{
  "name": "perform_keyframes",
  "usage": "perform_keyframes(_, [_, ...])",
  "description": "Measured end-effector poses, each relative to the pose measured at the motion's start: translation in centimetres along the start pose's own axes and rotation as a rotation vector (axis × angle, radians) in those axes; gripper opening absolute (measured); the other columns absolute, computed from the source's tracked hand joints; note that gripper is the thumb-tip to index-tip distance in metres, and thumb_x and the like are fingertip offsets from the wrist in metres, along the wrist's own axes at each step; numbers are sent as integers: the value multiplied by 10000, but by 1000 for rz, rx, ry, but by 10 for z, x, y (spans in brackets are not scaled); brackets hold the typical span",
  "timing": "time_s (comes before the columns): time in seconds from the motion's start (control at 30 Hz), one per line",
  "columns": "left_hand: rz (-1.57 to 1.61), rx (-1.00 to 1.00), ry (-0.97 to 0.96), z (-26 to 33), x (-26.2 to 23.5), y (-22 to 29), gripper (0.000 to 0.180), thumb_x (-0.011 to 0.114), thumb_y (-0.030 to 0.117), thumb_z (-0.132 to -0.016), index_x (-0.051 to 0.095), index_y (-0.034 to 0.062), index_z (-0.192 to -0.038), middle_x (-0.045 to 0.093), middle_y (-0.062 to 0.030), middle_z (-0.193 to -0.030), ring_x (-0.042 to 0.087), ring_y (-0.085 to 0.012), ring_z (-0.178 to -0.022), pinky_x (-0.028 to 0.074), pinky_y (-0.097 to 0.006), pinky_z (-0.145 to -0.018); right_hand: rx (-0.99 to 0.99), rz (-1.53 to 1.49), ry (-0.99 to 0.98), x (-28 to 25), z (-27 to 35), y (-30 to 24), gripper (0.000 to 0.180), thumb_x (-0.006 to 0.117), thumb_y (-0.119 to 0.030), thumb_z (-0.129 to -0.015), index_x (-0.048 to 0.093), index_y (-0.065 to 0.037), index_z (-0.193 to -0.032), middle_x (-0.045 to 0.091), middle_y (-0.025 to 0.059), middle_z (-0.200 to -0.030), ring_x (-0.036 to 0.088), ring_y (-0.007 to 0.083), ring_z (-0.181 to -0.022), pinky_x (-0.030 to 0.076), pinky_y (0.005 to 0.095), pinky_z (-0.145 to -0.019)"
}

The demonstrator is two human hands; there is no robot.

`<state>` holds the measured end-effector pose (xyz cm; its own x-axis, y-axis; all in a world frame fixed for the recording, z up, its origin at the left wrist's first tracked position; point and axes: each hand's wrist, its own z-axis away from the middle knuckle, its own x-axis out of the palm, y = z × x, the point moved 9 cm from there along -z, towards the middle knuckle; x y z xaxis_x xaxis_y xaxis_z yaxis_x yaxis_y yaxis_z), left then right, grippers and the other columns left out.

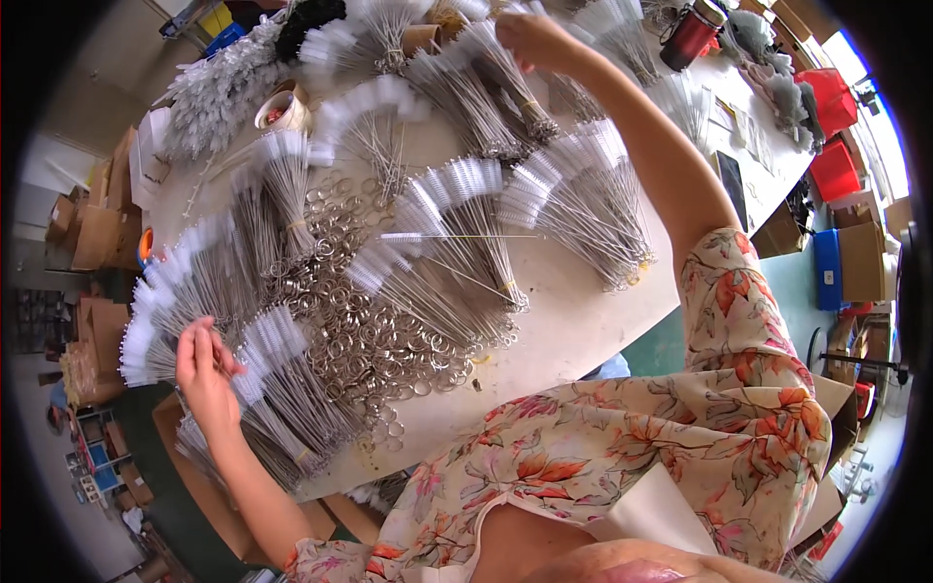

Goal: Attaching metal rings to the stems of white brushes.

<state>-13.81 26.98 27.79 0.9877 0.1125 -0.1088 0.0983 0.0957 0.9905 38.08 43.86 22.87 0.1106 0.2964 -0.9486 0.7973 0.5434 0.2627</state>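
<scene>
Many straw brushes with white bristle heads and thin wire stems lie in bundles over the table. My left hand (206,377) is raised at the left, fingers stretched up and apart from the thumb, nothing seen in it. Beside it fans a brush bundle (282,364). Far across the table, my right hand (533,41) curls its fingers down by another brush bundle (501,73); whatever it grips is hidden. A single brush (457,236) lies crosswise over the middle bundles. Next to these is a heap of metal rings (364,335).
A round tub (282,109) and white-grey tinsel-like bundles (219,92) sit at the far left. A dark red flask (692,37) stands at the far right. Cardboard boxes (102,228) are left of the table; red bins (831,105) are at the right.
</scene>
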Motion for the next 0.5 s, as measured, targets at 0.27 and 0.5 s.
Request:
perform_keyframes(0.27, [112,-99,30,37,-15,-34,297,453,237,-937,560,-25,-1028,436,31,-690,287,14,-467,178,-151,-367,1103,-339,105,13,75,95,269,614,-364,-758,659,-149,-914,654,72,-860,618,254,-841,473,371,-753])
perform_keyframes(0.5, [163,-178,-4,51,1,-55,287,479,230,-925,577,-39,-955,463,2,-705,317,-5,-485,214,-146,-376,953,-256,-31,5,68,77,222,644,-333,-700,673,-158,-835,661,70,-852,627,263,-824,490,386,-712])
